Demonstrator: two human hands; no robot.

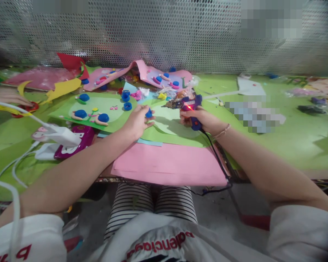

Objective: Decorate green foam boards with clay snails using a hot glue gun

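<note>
Between the fingertips of my left hand [139, 120] is a small blue piece [149, 113], held above the green sheets. My right hand [203, 119] grips a dark blue glue gun [196, 123] with a glowing red light; its nozzle points left toward my left hand, apart from the blue piece. A clear glue stick [226, 93] sticks out from the gun's rear. Left of my left hand, a green sheet [62, 113] carries snail-like shapes with blue domes [103, 118] and a flower. Blue rings [128, 106] stand just behind my left hand.
Pink sheets [169, 165] lie at the table's front edge. A purple power strip [84, 136] with white plugs and cables sits at left. Another person's hand [9, 96] holds red scissors [30, 108] at far left. A perforated metal screen [164, 36] rises behind. The gun's black cord hangs frontward.
</note>
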